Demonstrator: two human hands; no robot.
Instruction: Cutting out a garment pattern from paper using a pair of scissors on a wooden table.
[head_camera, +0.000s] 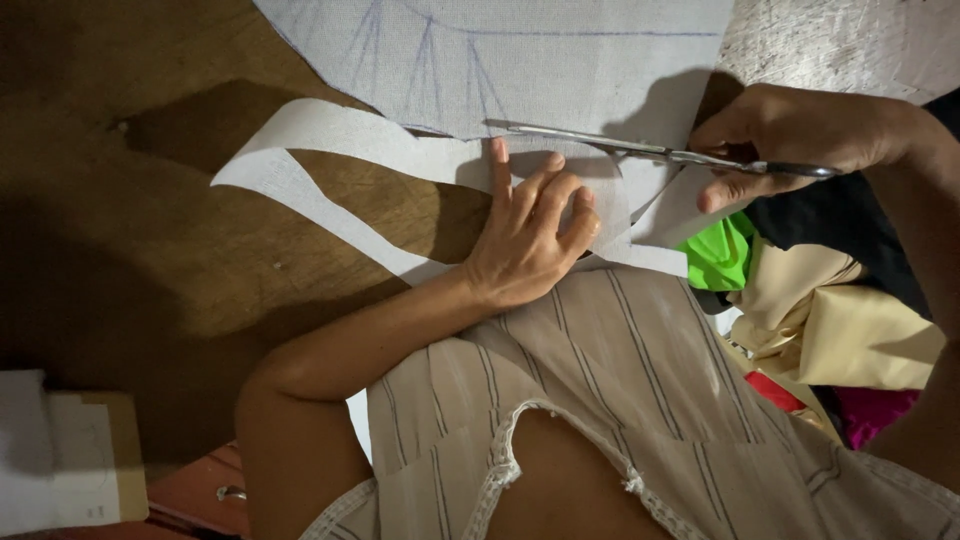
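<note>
A white fabric sheet (560, 60) marked with blue pen lines lies on a brown wooden table (150, 230). My right hand (790, 135) grips a pair of metal scissors (640, 150), whose blades point left along the fabric's lower edge. My left hand (530, 230) lies flat with fingers spread on the cut white strip (300, 150) just below the blades, pressing it to the table. The strip curls away to the left in a loop.
A pile of cloth sits at the right: bright green (720, 255), cream (860, 320), black (850, 230) and red pieces. A striped beige garment (620, 370) covers my lap. Papers and a cardboard piece (70, 450) lie at the lower left.
</note>
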